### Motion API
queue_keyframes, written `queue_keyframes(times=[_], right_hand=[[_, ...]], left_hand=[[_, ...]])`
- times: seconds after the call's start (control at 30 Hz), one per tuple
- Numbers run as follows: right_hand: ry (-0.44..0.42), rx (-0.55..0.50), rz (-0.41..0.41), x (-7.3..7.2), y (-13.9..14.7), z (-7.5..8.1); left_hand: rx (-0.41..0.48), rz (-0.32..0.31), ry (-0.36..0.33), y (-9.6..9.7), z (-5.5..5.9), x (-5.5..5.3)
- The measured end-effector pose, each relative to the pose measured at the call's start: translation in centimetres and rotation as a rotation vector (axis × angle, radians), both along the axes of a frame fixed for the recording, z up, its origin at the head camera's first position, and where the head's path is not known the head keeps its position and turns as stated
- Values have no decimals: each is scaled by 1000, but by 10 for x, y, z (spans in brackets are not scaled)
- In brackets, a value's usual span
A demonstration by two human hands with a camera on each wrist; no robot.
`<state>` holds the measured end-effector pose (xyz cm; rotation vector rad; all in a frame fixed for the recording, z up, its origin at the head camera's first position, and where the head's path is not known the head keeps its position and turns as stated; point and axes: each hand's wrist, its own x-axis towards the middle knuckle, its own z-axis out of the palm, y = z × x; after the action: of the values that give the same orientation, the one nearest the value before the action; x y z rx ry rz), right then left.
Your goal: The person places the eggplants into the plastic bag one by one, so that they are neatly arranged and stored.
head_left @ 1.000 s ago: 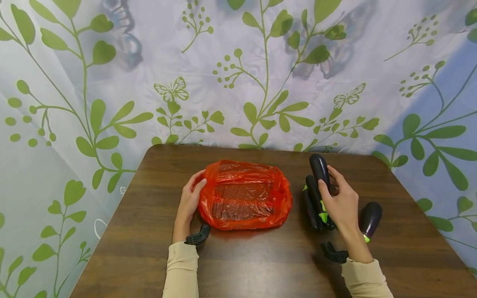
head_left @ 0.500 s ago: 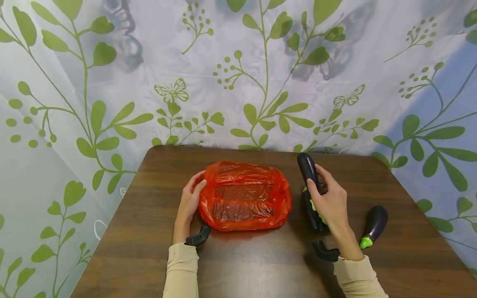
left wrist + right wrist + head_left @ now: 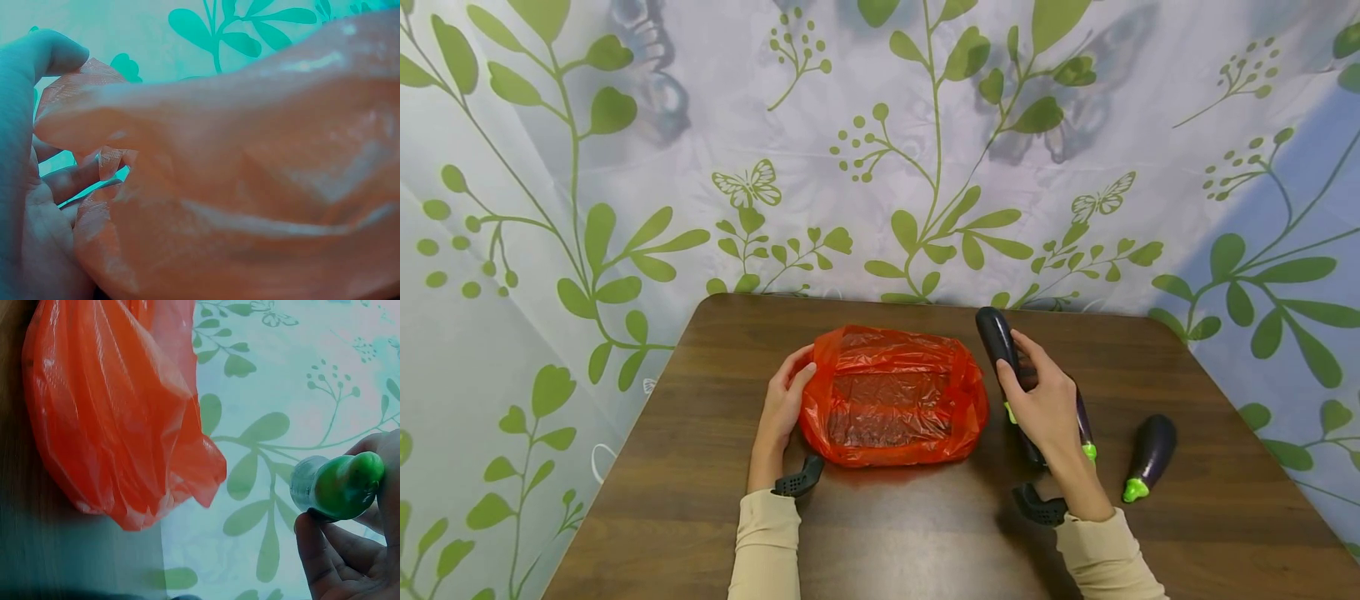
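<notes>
A red plastic bag (image 3: 891,400) sits on the table with its mouth facing up. At its left side my left hand (image 3: 781,404) holds the rim, and the left wrist view has the bag's edge (image 3: 112,119) between thumb and fingers. Right of the bag, my right hand (image 3: 1045,408) grips a dark eggplant (image 3: 996,335) raised above the table, its rounded end tilted up and away. The eggplant's green cap (image 3: 350,484) faces the right wrist camera. More eggplants lie beneath that hand, mostly hidden, one showing a dark body (image 3: 1083,421) with a green cap.
A single eggplant (image 3: 1152,454) lies apart at the right of the brown wooden table (image 3: 895,533). Behind the table hangs a pale cloth (image 3: 820,208) printed with green leaves and butterflies. Dark camera mounts sit on both wrists.
My right hand has moved left toward the bag with the eggplant in its grip, and the separate eggplant at the right has shifted slightly rightward. My left hand and the bag have stayed in place.
</notes>
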<state>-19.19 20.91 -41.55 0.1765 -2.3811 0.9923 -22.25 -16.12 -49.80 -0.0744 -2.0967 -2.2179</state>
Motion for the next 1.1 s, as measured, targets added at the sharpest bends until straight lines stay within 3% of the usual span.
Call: queue_keyframes(times=[0.57,1.1], right_hand=[[-38,-7,108,-3,-30,-2],[-128,3,123,-4,-53,-4]], left_hand=[[-8,-2,8,0,0,0],[-13,2,4,-1,-1,-1]])
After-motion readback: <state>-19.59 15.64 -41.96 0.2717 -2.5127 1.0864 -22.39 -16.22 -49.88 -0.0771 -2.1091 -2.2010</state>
